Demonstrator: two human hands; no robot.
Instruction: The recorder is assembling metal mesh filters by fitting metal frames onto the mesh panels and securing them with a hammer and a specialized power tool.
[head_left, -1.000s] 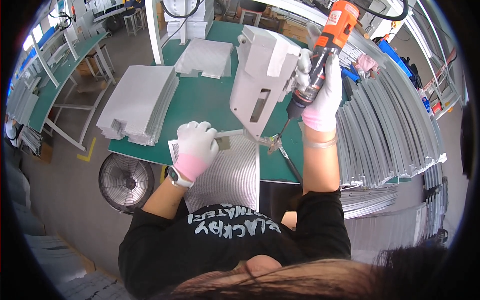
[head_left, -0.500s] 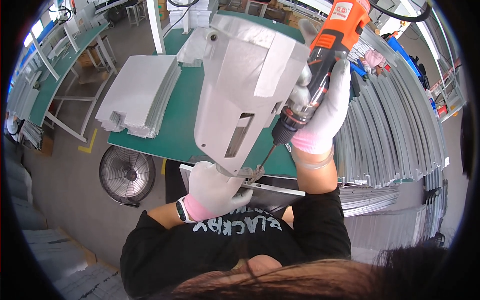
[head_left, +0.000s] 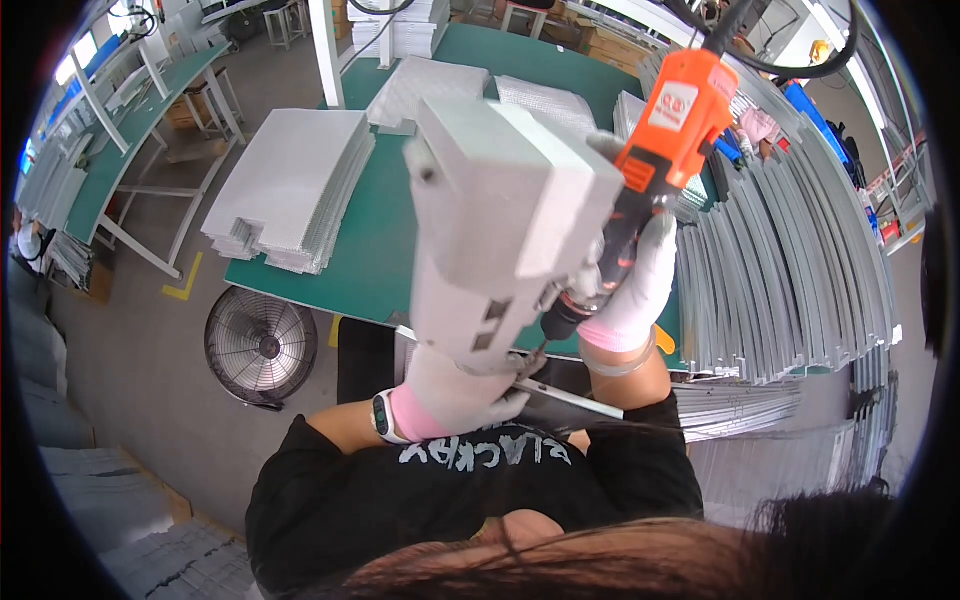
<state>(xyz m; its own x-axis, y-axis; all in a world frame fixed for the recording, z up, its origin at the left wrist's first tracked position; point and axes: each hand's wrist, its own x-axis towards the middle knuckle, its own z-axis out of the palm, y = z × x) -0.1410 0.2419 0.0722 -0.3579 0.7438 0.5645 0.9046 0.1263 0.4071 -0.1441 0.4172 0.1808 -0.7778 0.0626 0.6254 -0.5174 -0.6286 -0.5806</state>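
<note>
A large light-grey housing [head_left: 465, 250] with slots in its side stands tilted in front of me above the bench edge. My left hand [head_left: 455, 392], in a white glove with a pink cuff, is closed at its lower end; the housing hides part of the fingers. A gloved right hand of mine [head_left: 645, 285] grips an orange and black power drill [head_left: 675, 125]. Down toward the small fitting at the housing's lower end points the drill's bit [head_left: 543, 348]; exact contact is blurred. Below lies a dark panel with a pale metal edge [head_left: 575, 401].
A green worktable [head_left: 365, 240] carries stacked white sheets [head_left: 295, 165] at left and cushioned sheets [head_left: 545, 100] at the back. Several long grey metal strips [head_left: 790, 260] fill the right side. A floor fan [head_left: 262, 345] stands at left. The drill's cable [head_left: 730, 25] runs upward.
The housing's upper end has dropped nearer to me. The drill has also come lower, and its bit stays at the housing's lower end. Both hands keep their hold.
</note>
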